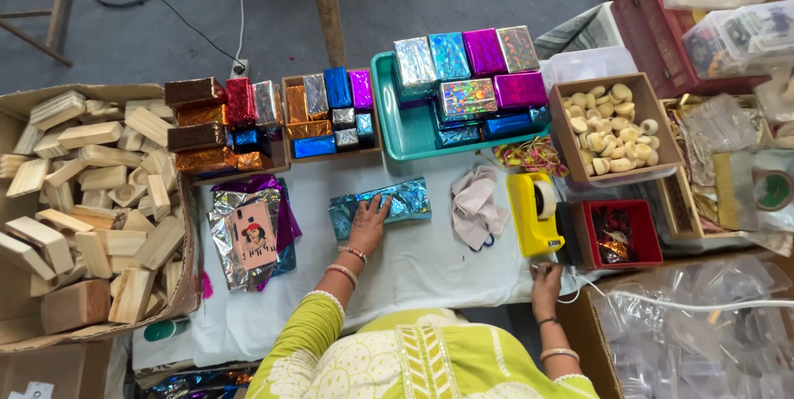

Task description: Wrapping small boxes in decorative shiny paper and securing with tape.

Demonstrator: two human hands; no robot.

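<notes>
Under left fingers (376, 207), blue-foil block (389, 205).

A cardboard box (25, 105) at the desk's left edge holds cut wooden blocks (91, 200). A teal tray (389, 130) at the back carries foil-wrapped boxes (484, 52), with a small box of pale wooden pieces (608, 126) beside it. A red box (616, 234) sits below that, and loose foil sheets (240, 238) lie near the blocks.

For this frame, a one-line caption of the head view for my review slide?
Left hand presses a blue foil-wrapped block flat; right hand reaches beside a yellow tape dispenser.
</notes>
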